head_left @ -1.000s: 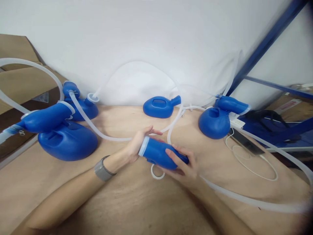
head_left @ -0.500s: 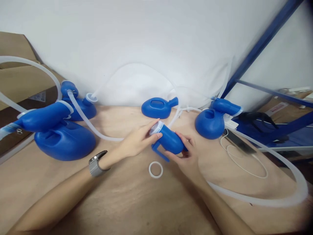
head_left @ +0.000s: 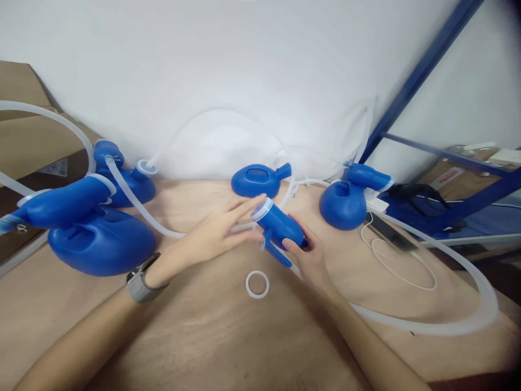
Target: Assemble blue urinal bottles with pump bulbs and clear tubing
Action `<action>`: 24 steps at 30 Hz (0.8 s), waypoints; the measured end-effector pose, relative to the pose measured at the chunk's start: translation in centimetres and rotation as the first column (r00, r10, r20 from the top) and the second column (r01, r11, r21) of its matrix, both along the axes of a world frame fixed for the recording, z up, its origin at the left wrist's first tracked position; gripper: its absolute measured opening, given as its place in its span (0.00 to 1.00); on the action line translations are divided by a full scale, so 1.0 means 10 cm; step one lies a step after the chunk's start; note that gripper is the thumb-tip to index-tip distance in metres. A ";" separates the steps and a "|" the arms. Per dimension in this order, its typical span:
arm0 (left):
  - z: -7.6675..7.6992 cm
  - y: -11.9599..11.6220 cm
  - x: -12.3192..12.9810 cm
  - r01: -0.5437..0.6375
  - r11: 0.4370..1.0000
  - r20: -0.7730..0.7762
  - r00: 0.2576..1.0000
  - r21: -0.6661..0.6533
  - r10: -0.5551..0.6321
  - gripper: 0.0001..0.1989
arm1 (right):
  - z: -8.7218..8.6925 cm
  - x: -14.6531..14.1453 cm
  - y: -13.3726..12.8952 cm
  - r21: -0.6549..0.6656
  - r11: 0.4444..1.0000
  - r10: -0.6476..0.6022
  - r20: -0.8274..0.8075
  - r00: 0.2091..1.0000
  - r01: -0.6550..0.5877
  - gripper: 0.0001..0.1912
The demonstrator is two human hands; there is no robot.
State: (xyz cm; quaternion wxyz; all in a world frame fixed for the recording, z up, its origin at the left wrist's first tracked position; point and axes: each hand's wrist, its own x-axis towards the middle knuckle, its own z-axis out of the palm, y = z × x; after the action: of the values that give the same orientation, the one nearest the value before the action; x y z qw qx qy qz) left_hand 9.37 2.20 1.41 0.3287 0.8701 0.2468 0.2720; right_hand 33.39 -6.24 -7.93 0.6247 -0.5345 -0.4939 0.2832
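Note:
My right hand [head_left: 310,252] is wrapped round the lower end of a blue plastic urinal funnel [head_left: 280,225]. The funnel is held tilted above the table, its wide mouth with a white collar [head_left: 261,209] facing up and left. A flat blue strip [head_left: 279,254] juts down from its side. My left hand [head_left: 220,231] is open beside the collar, thumb and fingers apart; whether a fingertip touches the collar I cannot tell. On the table below lies a loose white ring [head_left: 257,284].
Blue urinal bottles with hoses stand at left [head_left: 101,244] and right [head_left: 342,206]; a plain blue bottle [head_left: 254,182] is by the wall. A white hose [head_left: 448,327] loops at right, near a phone [head_left: 391,232] and cable. A cardboard box [head_left: 36,141] and blue metal frame [head_left: 423,76] flank the table.
My left hand has let go of the white collar and opened, moving slightly left. My right hand still grips the funnel, and the camera view has shifted a little.

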 end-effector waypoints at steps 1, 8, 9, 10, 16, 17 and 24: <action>0.01 0.02 -0.02 0.056 0.994 -0.019 0.998 0.092 -0.054 0.37 | 0.00 -0.01 0.02 -0.052 0.997 0.053 -0.094 0.994 -0.058 0.38; -0.02 0.00 0.01 0.269 0.961 -0.052 0.962 0.061 -0.266 0.13 | -0.01 -0.11 0.01 -0.146 0.925 0.260 -0.427 0.866 -0.350 0.30; -0.02 0.00 0.02 0.271 0.962 -0.025 0.962 0.022 -0.270 0.11 | -0.01 -0.11 0.01 -0.152 0.917 0.266 -0.456 0.849 -0.369 0.29; -0.03 0.00 0.03 0.267 0.964 -0.003 0.964 -0.012 -0.267 0.10 | -0.01 -0.12 0.01 -0.162 0.907 0.270 -0.486 0.831 -0.390 0.29; -0.04 -0.02 0.07 0.219 0.973 0.038 0.975 -0.072 -0.217 0.09 | -0.01 -0.12 0.00 -0.223 0.856 0.266 -0.585 0.767 -0.467 0.28; -0.05 -0.02 0.08 0.205 0.976 0.048 0.978 -0.067 -0.202 0.09 | -0.01 -0.13 0.00 -0.232 0.850 0.265 -0.587 0.765 -0.473 0.28; -0.07 -0.05 0.12 0.096 0.995 0.110 0.989 0.018 -0.097 0.08 | -0.04 -0.10 0.01 -0.176 0.966 0.118 -0.355 0.927 -0.190 0.32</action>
State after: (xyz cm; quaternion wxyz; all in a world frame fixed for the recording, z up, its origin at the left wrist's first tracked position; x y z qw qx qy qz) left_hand 10.59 1.71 0.68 0.3489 0.8668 0.1842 0.3051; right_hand 32.43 -6.13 -8.35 0.6173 -0.4987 -0.3865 0.4700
